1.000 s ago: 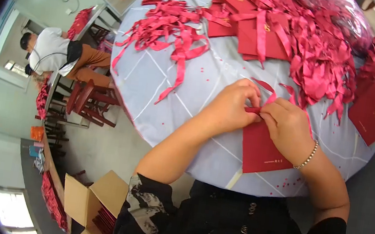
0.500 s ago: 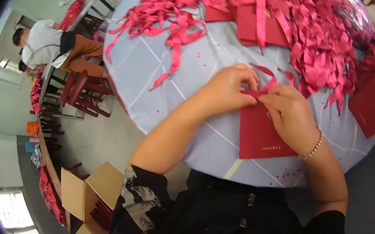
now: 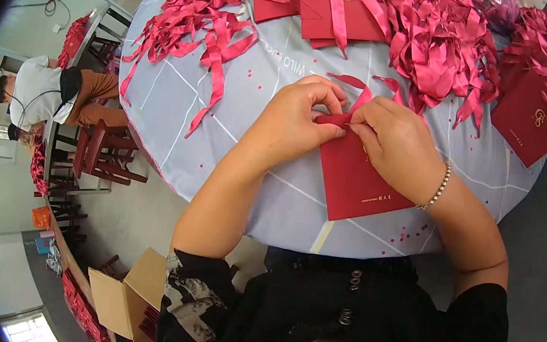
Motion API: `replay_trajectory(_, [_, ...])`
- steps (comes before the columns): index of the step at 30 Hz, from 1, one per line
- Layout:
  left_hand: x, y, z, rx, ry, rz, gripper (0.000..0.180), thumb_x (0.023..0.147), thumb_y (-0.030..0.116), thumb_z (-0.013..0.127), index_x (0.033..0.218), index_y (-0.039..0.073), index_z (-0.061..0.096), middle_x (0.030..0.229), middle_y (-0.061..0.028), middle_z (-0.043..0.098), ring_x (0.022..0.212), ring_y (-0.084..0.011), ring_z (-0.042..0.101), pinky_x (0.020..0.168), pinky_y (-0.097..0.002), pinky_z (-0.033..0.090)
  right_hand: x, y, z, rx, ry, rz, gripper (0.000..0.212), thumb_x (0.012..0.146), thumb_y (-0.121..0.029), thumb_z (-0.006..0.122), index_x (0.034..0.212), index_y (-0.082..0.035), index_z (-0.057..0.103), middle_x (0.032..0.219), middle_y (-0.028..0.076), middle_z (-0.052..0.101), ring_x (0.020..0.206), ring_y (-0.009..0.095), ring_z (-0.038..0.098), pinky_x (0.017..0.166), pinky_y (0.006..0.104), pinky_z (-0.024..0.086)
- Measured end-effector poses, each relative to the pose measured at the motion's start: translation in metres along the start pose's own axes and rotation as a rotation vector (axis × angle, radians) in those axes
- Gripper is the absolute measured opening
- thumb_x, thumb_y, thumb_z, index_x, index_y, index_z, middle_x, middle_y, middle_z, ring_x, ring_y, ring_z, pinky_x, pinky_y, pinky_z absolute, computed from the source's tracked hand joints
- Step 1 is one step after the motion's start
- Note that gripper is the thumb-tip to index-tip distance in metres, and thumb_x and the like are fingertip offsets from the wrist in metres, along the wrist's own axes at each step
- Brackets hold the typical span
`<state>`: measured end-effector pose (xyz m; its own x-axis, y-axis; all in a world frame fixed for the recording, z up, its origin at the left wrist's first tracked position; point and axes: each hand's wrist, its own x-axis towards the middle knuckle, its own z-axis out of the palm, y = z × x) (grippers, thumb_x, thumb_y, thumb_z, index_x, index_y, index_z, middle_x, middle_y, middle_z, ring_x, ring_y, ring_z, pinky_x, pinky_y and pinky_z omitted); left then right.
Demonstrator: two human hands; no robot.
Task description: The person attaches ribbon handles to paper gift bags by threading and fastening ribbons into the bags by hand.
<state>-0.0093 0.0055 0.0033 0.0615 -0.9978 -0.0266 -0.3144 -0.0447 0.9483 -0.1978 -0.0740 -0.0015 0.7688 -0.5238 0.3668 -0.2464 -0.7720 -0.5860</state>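
We find the red bag [image 3: 362, 187] on the worktop [image 3: 285, 211], its top edge pinched by the left hand's [image 3: 297, 117] closed fingers; the right hand's [image 3: 400, 143] pinch alongside (contact partly hidden). Uneven tension, we judge, could slip the ribbon [image 3: 362, 99]. Beyond lie heaped ribbons [image 3: 441, 48].

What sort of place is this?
Probably a small workshop or handcraft room: heaps of pink ribbon and flat red pouches lie on a cloth-covered table, an open cardboard box stands nearby, and a person in a white top is across the room.
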Motion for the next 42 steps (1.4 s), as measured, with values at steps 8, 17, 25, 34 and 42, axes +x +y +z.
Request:
replay_trajectory(8, [0.000,-0.006,0.013,0.029,-0.003,0.076,0.021,0.074,-0.013,0.072,0.082,0.000,0.059,0.123,-0.0108,0.057,0.114,-0.0193,0.060,0.092,-0.0304,0.055,-0.004,-0.007,0.000,-0.124,-0.065,0.008,0.007,0.083,-0.005,0.063,0.079,0.000,0.062,0.079,0.018,0.063,0.075,0.038,0.063,0.067,0.0479,0.050])
replay_trajectory(17, [0.001,-0.006,0.019,0.000,-0.036,-0.005,0.014,0.076,-0.012,0.069,0.078,-0.001,0.061,0.120,-0.0098,0.060,0.098,-0.0173,0.064,0.085,-0.0303,0.055,-0.005,-0.013,-0.012,-0.217,-0.199,-0.021,0.012,0.074,-0.003,0.063,0.084,0.003,0.064,0.080,0.019,0.065,0.076,0.035,0.067,0.068,0.0441,0.055])
replay_trajectory(25, [-0.002,0.001,0.020,-0.082,-0.006,-0.082,0.008,0.083,-0.004,0.067,0.079,-0.001,0.061,0.113,-0.0077,0.062,0.088,-0.0136,0.063,0.080,-0.0284,0.053,-0.011,-0.023,-0.009,-0.309,-0.232,-0.043,0.019,0.078,-0.006,0.063,0.094,0.004,0.063,0.091,0.020,0.064,0.083,0.033,0.065,0.072,0.0420,0.054])
replay_trajectory(34, [-0.003,-0.006,0.012,0.083,-0.124,-0.044,0.007,0.083,-0.003,0.069,0.082,-0.002,0.062,0.114,-0.0068,0.062,0.098,-0.0149,0.062,0.085,-0.0292,0.053,-0.011,-0.005,-0.010,-0.167,-0.249,0.004,0.014,0.080,-0.004,0.059,0.093,0.002,0.061,0.088,0.019,0.066,0.085,0.036,0.067,0.075,0.0449,0.053])
replay_trajectory(42, [-0.002,-0.003,0.016,-0.022,-0.094,-0.105,0.008,0.082,-0.006,0.067,0.081,-0.001,0.061,0.114,-0.0076,0.062,0.098,-0.0133,0.061,0.085,-0.0271,0.051,-0.006,-0.002,-0.015,-0.183,-0.294,-0.013,0.015,0.077,-0.006,0.063,0.089,0.002,0.065,0.086,0.019,0.067,0.077,0.036,0.068,0.070,0.0450,0.054])
